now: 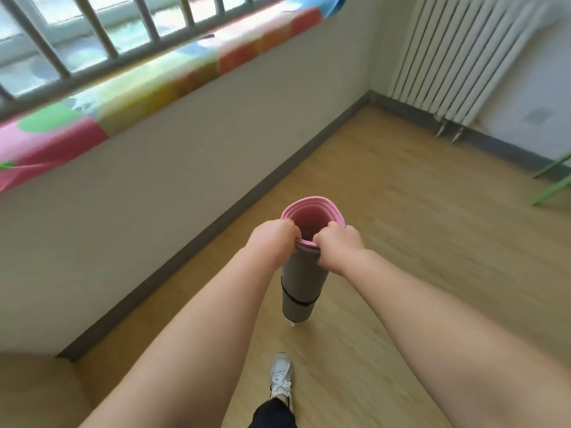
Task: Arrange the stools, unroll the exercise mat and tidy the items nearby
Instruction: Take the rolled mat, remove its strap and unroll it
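A rolled exercise mat, grey outside and pink inside, hangs upright above the wooden floor in the middle of the head view. A black strap circles its lower part. My left hand grips the near left of the mat's top rim. My right hand grips the near right of the same rim. Both hands hold the roll up, with its open pink end facing me. No stool seat is in view.
A low wall with a colourful padded sill and window bars runs along the left. A white radiator stands at the back right. Green legs show at the right edge. My shoe is on the wooden floor.
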Motion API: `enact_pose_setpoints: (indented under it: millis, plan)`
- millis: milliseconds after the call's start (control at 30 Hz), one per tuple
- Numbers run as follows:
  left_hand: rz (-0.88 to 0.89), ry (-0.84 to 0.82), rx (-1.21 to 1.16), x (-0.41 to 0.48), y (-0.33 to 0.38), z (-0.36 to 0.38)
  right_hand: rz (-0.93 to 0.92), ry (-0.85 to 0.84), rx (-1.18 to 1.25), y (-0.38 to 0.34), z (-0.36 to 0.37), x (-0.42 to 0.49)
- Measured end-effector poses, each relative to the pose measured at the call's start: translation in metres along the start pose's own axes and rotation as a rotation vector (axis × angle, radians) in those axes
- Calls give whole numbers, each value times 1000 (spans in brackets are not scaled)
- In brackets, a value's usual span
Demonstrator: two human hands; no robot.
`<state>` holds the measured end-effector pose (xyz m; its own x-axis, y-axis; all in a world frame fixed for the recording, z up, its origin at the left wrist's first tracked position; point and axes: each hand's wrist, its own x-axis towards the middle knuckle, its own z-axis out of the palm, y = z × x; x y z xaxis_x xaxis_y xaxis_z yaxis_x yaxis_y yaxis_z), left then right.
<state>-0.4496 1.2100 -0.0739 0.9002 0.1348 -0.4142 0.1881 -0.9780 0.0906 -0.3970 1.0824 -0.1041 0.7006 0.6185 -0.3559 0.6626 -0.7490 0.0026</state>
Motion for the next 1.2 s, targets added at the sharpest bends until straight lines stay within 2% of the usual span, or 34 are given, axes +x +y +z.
enact_pose_setpoints:
  millis: [233, 433, 700, 900, 1200]
  plan:
    - [222, -21, 124, 103, 2, -46, 205, -7, 81, 44, -14, 62]
    - [424, -52, 213, 212, 56, -76, 381, -79, 234, 136, -28, 108]
    - [461, -85, 226, 354, 108, -126, 377, -206, 304, 261, -61, 203]
    - [441, -60, 206, 450, 131, -169, 366, -148, 268, 337, -95, 275]
    - [552, 7, 209, 606, 165, -224, 582, -68, 303, 432, -119, 386]
